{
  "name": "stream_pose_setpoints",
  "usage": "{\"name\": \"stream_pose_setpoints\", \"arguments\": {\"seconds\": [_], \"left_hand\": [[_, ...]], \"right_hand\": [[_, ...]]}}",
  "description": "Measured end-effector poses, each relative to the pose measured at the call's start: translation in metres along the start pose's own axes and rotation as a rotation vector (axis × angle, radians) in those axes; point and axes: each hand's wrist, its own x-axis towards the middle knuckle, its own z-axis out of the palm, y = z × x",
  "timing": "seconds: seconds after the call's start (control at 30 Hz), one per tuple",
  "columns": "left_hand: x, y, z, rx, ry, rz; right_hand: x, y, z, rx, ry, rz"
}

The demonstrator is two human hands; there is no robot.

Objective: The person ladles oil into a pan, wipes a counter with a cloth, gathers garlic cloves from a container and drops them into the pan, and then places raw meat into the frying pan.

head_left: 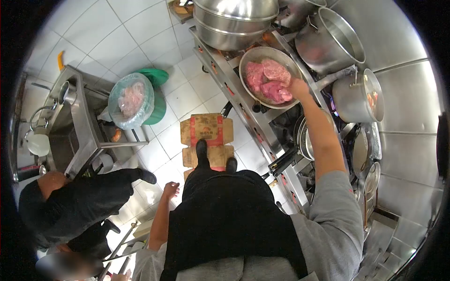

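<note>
My right hand [297,89] reaches over the right rim of a frying pan [289,66] on the stove. Its fingers are closed on the edge of a pink slab of raw meat [276,92]. More raw meat [275,71] lies beside it in the pan. The fingertips are partly hidden against the meat. My left hand [171,190] hangs low at my side above the tiled floor, its fingers curled in with nothing visible in them.
A large steamer pot [234,23] and stockpots [323,40] stand on and behind the stove [243,105]. Pan handles [283,161] jut toward me. Flattened cardboard [206,129] lies underfoot. A lined green bin [157,110] and sink [58,136] are left, with another person [89,201] near.
</note>
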Motion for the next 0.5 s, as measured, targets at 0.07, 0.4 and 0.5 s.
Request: {"name": "stream_pose_setpoints", "arguments": {"seconds": [0.07, 0.4, 0.5], "left_hand": [[0.003, 0.003, -0.002, 0.007, 0.004, 0.004], [-0.011, 0.03, 0.006, 0.017, -0.013, 0.053], [-0.011, 0.029, 0.011, 0.046, -0.015, 0.065]], "right_hand": [[0.017, 0.018, 0.06, -0.004, 0.05, -0.044], [-0.013, 0.033, 0.039, -0.09, -0.07, -0.237], [-0.03, 0.022, 0.03, 0.056, 0.04, -0.219]]}}
